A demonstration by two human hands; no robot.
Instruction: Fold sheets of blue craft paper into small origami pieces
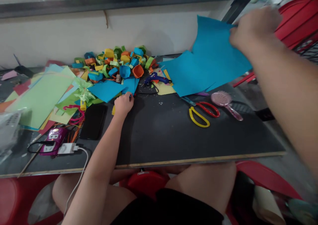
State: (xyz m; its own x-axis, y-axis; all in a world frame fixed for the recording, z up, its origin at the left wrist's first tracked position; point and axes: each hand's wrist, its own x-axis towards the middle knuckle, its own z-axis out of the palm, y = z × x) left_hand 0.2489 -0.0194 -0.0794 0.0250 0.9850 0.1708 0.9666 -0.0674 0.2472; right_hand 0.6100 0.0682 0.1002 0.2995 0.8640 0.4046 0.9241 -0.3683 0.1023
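My right hand (pixel 250 28) is raised at the upper right, fingers pinched on the top edge of a large blue paper sheet (pixel 211 59) that hangs down onto more blue sheets on the table. My left hand (pixel 123 103) rests on the dark table (pixel 161 135), fingers curled at the corner of a smaller blue paper piece (pixel 109 89), with a bit of yellow showing beneath the hand. A heap of coloured folded paper loops (pixel 116 62) lies just behind it.
A blue glue gun (pixel 156 78), scissors with a red and a yellow handle (pixel 201 110) and a pink hairbrush (pixel 225 100) lie on the table. Left: green paper sheets (pixel 42 95), a black phone (pixel 93 121), a purple device (pixel 53 139) with charger cable. Red plastic chairs stand around.
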